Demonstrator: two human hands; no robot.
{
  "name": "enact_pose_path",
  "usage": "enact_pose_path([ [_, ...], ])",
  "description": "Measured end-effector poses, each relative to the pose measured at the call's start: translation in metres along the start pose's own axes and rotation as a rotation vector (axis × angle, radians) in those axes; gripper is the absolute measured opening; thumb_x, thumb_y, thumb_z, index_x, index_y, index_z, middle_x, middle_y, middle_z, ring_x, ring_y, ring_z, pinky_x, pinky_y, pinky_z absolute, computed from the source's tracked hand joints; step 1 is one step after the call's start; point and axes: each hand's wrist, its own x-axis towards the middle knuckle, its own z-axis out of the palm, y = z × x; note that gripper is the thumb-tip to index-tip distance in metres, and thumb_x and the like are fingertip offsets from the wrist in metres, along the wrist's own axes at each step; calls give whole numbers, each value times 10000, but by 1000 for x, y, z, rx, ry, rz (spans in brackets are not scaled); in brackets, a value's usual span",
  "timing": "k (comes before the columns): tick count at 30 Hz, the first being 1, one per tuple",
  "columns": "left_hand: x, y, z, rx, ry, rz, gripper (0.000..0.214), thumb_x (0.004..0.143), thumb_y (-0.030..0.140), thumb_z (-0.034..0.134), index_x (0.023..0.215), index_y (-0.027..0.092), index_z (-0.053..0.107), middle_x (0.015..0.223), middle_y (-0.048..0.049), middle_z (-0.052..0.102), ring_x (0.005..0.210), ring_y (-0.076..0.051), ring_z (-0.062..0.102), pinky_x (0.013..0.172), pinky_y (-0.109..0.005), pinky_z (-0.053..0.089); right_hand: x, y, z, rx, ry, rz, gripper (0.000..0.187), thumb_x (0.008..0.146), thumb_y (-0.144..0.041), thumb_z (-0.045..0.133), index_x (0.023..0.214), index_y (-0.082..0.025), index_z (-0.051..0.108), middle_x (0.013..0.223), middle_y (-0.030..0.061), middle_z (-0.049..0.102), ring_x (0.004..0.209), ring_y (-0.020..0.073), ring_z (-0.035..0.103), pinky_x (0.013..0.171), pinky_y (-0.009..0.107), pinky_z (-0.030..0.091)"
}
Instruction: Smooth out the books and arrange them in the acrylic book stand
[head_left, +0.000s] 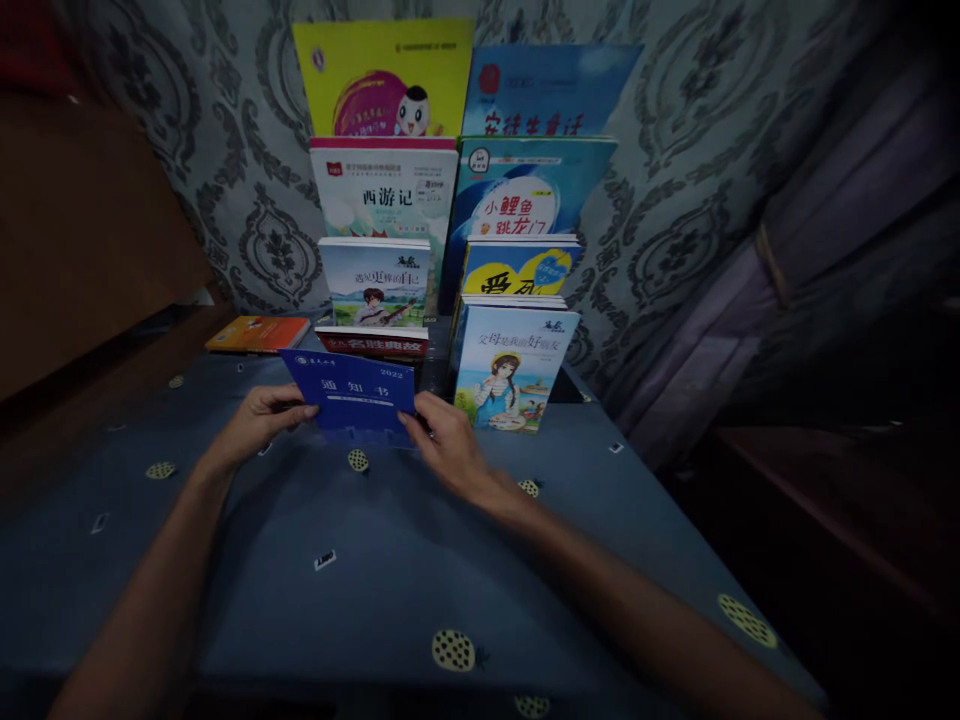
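Note:
A dark blue booklet with white lettering stands upright at the front of a tiered book display. My left hand grips its left edge, fingers curled round it. My right hand pinches its lower right corner. Just behind the booklet leans a red-covered book. To its right stands a book with a girl in a straw hat, close to my right hand.
Two columns of picture books rise in steps against a patterned wall. An orange book lies flat at the left. A blue cloth with spotted marks covers the table. Dark furniture and a curtain stand at the right.

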Motion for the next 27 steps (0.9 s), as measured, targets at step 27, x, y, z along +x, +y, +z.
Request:
enact_pose_path([
  [27,24,-15,23,115,-296,-33,339,758,513,757,751,176,726,690,-31,705,604,-160,622,606,-277,535,48,-18,-66,-87,-476,111,269,992,-133,534,734,-191,581,663,-3,665,602,132,638,594,255,440],
])
